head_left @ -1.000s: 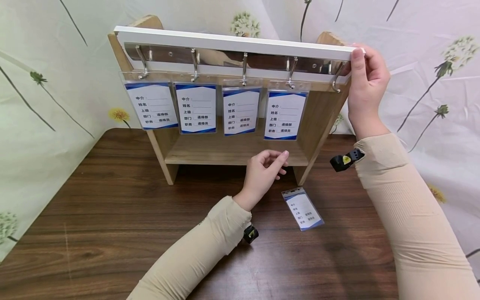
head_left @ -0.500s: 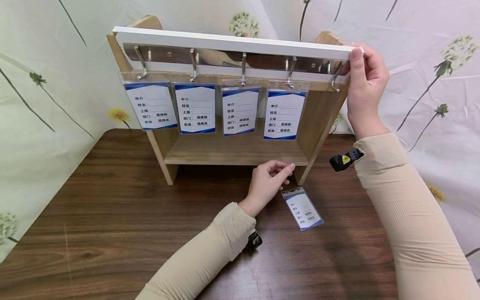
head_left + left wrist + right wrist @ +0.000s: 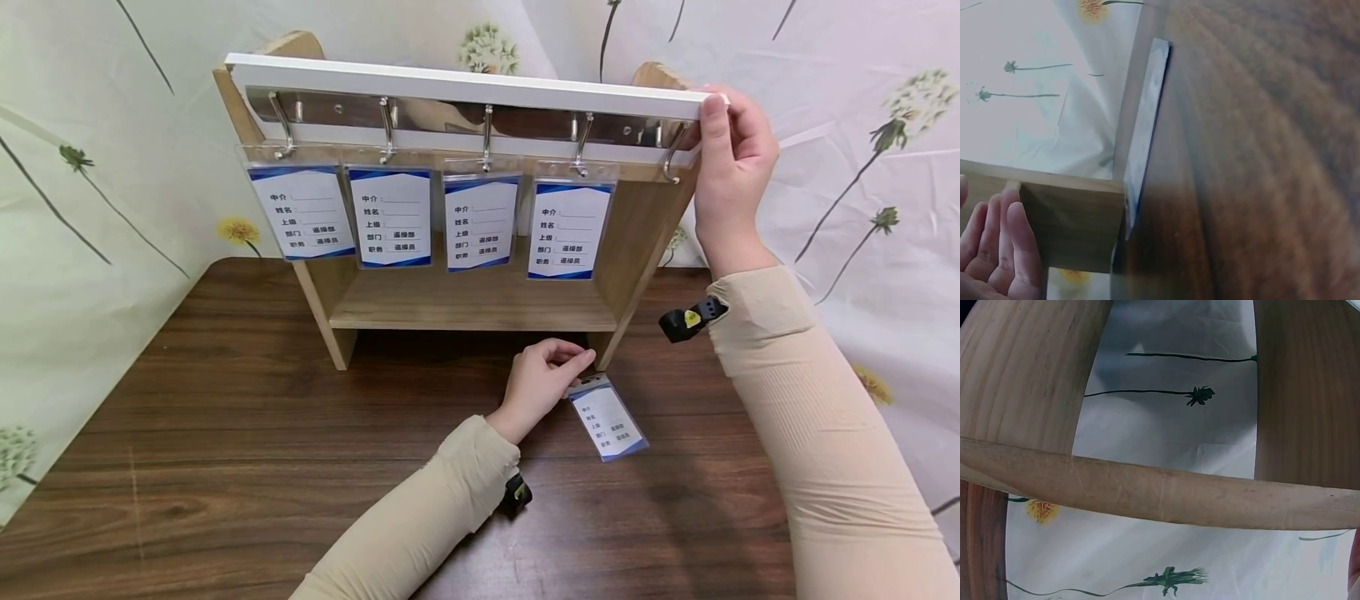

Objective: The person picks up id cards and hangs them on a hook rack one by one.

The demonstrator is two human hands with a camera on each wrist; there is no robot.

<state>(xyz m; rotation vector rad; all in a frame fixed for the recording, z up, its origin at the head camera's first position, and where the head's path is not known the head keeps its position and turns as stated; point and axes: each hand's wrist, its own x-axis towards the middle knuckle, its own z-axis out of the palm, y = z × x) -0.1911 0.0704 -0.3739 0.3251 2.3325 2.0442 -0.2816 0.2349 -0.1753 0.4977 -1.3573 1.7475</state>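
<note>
My right hand (image 3: pixel 735 171) grips the right end of the white hook rail (image 3: pixel 472 77), thumb on the front and fingers behind. In the head view my left hand (image 3: pixel 542 379) is low by the shelf's right foot, fingers bent and relaxed, overlapping the top end of a loose badge holder (image 3: pixel 609 418). That badge lies on the table; the left wrist view shows it edge-on (image 3: pixel 1146 137), with the fingers (image 3: pixel 1021 244) apart from it and holding nothing. Several badge holders, such as the leftmost badge (image 3: pixel 303 212), hang from the hooks; the rightmost hook (image 3: pixel 675 158) is bare.
A wooden shelf stand (image 3: pixel 472 304) carries the rail and stands on the dark brown table (image 3: pixel 247 467). Its wooden side (image 3: pixel 1166 490) crosses the right wrist view. Behind it hangs a white cloth (image 3: pixel 847 50) with a dandelion print.
My left hand has moved down and to the right, from in front of the shelf board to the loose badge's top end. The right hand stays on the rail.
</note>
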